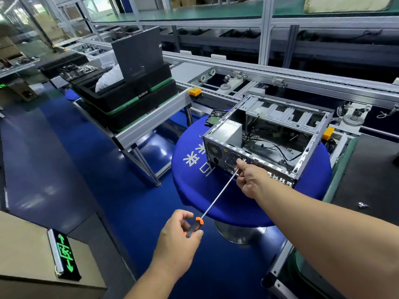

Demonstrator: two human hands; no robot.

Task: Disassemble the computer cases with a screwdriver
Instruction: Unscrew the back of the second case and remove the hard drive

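At center frame, a left hand (180,231) gripped a screwdriver (216,200) by its handle while right hand (250,178) fingers pinched its shaft against an open computer case (267,134) on a round blue bench (194,169).

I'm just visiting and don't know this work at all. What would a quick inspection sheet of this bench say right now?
Surface: round blue table with white lettering, on a metal pedestal.
Job's things: open computer case lying on the table, power supply still inside; long screwdriver aimed at its rear panel.
Clutter: hard drive behind the case; small metal bits on the dark mat at right.
Hands: left hand grips the orange-black handle; right hand pinches the shaft near the tip.
Cables: loose black wires inside the case.
Surroundings: conveyor line behind; stacked black trays on a stand at left.
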